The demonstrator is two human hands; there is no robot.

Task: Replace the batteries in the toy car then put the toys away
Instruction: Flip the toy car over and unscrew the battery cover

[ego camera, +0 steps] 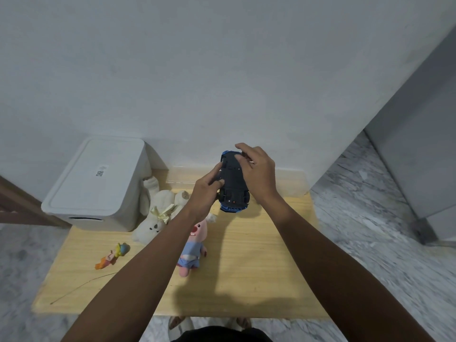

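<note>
A blue toy car (233,183) is held upside down above the wooden table (259,255), its dark underside facing me. My left hand (206,193) grips the car's left side, thumb on the underside. My right hand (256,174) curls over the car's right side and far end, fingertips on the underside. A white plush rabbit (155,215) with a yellow bow lies left of the hands. A pink plush in a blue outfit (192,248) lies partly under my left forearm. A small orange and yellow toy figure (112,256) lies further left.
A white lidded storage box (98,183) stands at the table's back left against the wall. A clear plastic tray (288,181) sits at the back, behind the car. A thin wire (81,287) lies near the front left. Marble floor surrounds the table.
</note>
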